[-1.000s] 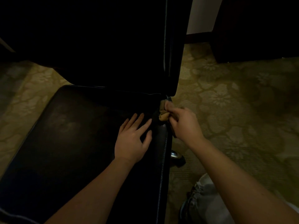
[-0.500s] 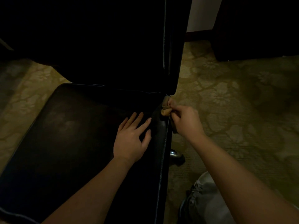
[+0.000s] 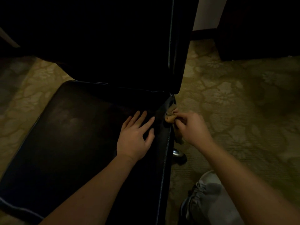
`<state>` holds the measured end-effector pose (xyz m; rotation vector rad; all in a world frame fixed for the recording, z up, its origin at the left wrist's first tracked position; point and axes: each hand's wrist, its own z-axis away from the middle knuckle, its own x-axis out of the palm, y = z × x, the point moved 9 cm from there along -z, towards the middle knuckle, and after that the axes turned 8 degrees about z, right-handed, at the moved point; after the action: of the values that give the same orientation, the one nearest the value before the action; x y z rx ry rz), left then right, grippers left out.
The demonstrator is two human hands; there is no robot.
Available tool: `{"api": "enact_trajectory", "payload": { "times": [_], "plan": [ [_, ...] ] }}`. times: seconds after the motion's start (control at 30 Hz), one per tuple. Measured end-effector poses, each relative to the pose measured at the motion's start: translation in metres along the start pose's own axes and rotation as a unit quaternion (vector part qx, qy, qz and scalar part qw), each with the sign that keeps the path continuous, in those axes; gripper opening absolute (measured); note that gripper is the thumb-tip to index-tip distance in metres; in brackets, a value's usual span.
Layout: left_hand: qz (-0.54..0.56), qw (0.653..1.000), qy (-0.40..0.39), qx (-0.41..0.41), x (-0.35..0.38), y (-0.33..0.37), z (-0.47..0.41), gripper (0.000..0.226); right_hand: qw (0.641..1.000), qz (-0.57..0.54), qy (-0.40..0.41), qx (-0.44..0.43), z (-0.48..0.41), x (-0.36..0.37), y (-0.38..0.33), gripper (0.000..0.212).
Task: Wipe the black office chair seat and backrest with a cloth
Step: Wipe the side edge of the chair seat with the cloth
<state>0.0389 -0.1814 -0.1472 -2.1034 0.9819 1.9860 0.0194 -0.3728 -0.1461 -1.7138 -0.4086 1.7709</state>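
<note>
Your left hand (image 3: 134,138) lies flat, fingers spread, on the seat (image 3: 73,135) at centre frame, likely steadying the chair. Your right hand (image 3: 193,127) pinches the bunched cloth (image 3: 170,116) against the seat's right rear corner, below the backrest (image 3: 113,46). Since half a second ago the cloth has slipped slightly down-frame along that edge; the left hand stayed put.

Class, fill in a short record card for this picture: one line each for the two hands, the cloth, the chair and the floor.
left hand: flat on the seat, fingers spread
right hand: pinches the cloth
cloth: tan, bunched, at the seat's rear right corner, just below the backrest
chair: black, with stitched edges
floor: patterned carpet; a grey shoe beside the seat
</note>
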Motion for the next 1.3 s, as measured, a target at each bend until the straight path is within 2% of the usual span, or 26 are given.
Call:
{"api": "enact_trajectory", "payload": {
  "times": [0.1,0.2,0.43,0.7,0.77,1.0,1.07,1.3],
  "plan": [
    [0.002,1.000,0.000,0.003,0.000,-0.001,0.000,0.045,0.999,-0.007,0.041,0.015,-0.016,-0.004,-0.002,0.034],
    [0.008,1.000,0.001,0.002,0.000,-0.001,-0.001,0.045,0.998,-0.010,0.042,0.039,-0.027,-0.002,0.001,0.035],
    [0.012,1.000,0.022,0.002,-0.001,-0.001,-0.001,0.044,0.998,0.035,-0.057,-0.019,-0.004,0.011,-0.005,0.030],
    [0.004,1.000,0.017,0.004,0.000,-0.002,0.000,0.044,0.999,0.028,0.042,-0.012,-0.021,-0.002,-0.008,0.036],
    [0.006,1.000,0.015,0.004,0.001,-0.003,-0.001,0.043,0.999,0.019,0.044,0.000,-0.028,-0.003,-0.005,0.038],
    [0.013,1.000,0.024,-0.002,-0.001,-0.002,-0.003,0.044,0.996,0.035,-0.076,-0.029,-0.011,0.011,0.000,0.033],
    [0.009,1.000,0.021,0.000,0.001,-0.002,-0.002,0.045,0.995,0.031,-0.087,-0.039,-0.003,0.011,-0.001,0.033],
    [0.007,1.000,0.022,-0.006,-0.001,-0.003,-0.002,0.044,0.999,0.038,0.016,-0.033,-0.013,0.000,-0.011,0.035]
  ]
}}
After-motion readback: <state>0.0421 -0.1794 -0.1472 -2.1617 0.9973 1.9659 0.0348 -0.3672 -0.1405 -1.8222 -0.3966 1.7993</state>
